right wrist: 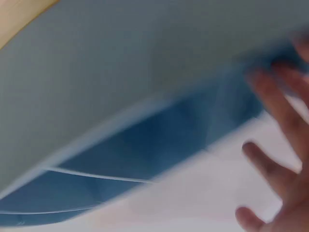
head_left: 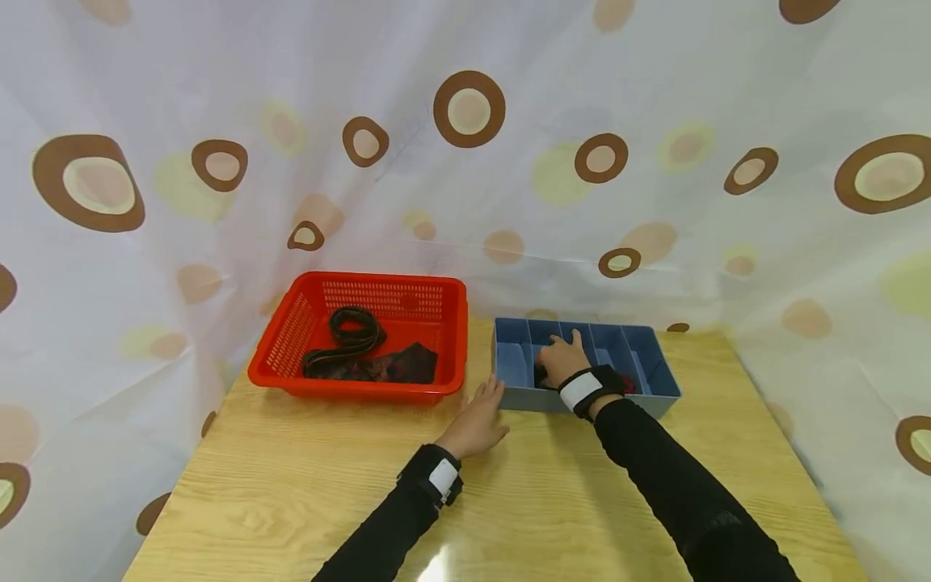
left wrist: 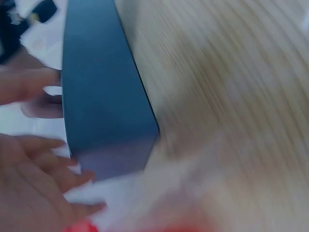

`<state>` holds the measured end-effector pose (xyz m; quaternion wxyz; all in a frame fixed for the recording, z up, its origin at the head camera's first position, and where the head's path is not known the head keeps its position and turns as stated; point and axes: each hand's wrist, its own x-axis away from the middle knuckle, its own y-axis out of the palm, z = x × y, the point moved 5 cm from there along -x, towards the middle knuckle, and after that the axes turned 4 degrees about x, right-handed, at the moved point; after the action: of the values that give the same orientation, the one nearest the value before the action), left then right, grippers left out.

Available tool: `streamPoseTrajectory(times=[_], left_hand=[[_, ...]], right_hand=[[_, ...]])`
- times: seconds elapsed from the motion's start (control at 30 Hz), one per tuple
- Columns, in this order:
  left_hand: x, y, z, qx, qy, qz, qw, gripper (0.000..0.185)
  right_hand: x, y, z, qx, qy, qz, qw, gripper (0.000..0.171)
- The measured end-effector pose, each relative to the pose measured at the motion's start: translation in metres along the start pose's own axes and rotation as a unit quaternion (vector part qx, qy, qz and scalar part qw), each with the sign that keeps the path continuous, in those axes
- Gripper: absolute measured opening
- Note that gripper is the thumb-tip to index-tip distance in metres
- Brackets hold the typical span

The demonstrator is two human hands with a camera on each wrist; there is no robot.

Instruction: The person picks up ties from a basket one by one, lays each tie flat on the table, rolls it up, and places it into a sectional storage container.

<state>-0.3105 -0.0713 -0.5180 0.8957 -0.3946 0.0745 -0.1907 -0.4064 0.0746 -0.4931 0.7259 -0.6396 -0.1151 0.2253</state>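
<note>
A blue-grey divided box (head_left: 513,398) stands on the table's right half. My right hand (head_left: 562,361) reaches into its second compartment from the left, some fingers spread above the rim. Beside those fingers lies a small dark thing (head_left: 540,375), mostly hidden by the hand; its kind is unclear. In the right wrist view the fingers (right wrist: 275,101) look spread and blurred at the box's edge. My left hand (head_left: 474,422) lies with relaxed fingers by the box's front left corner; whether it touches the box is hard to tell. Something red (head_left: 629,385) shows in a compartment behind the right wrist.
A red plastic basket (head_left: 364,394) stands left of the box. Inside it are a coiled dark strap or belt (head_left: 353,331) and a dark patterned cloth-like piece (head_left: 414,365). A patterned curtain (head_left: 407,202) hangs behind the wooden table (head_left: 291,477).
</note>
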Motion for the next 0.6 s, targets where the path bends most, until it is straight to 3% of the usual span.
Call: streamPoseTrajectory(times=[0.03,0.1,0.23,0.3,0.37,0.43,0.53,0.6], left_hand=[[0.006,-0.006,0.000,-0.013,0.024,0.018,0.9995,0.069],[0.023,-0.020,0.004,-0.045,0.079,0.067,0.9936,0.063],[0.064,-0.050,0.013,-0.113,0.170,0.172,0.9636,0.055],[0.080,-0.060,0.011,-0.133,0.189,0.196,0.9532,0.057],[0.088,-0.073,0.002,-0.148,0.186,0.208,0.9488,0.059],[0.088,-0.092,-0.017,-0.155,0.166,0.212,0.9506,0.060],[0.076,-0.131,-0.054,-0.172,0.103,0.196,0.9598,0.057],[0.063,-0.158,-0.079,-0.188,0.045,0.165,0.9672,0.057]], right_hand=[[0.004,-0.011,-0.003,-0.021,0.006,0.021,1.000,0.011],[0.018,-0.037,-0.016,-0.086,0.012,0.080,0.993,0.029],[0.062,-0.082,-0.056,-0.198,-0.032,0.212,0.957,0.048],[0.083,-0.091,-0.075,-0.226,-0.055,0.243,0.942,0.053],[0.100,-0.093,-0.089,-0.245,-0.064,0.252,0.934,0.057],[0.111,-0.092,-0.096,-0.267,-0.058,0.244,0.930,0.059],[0.124,-0.090,-0.103,-0.288,-0.044,0.232,0.928,0.060],[0.131,-0.089,-0.106,-0.296,-0.040,0.230,0.926,0.062]])
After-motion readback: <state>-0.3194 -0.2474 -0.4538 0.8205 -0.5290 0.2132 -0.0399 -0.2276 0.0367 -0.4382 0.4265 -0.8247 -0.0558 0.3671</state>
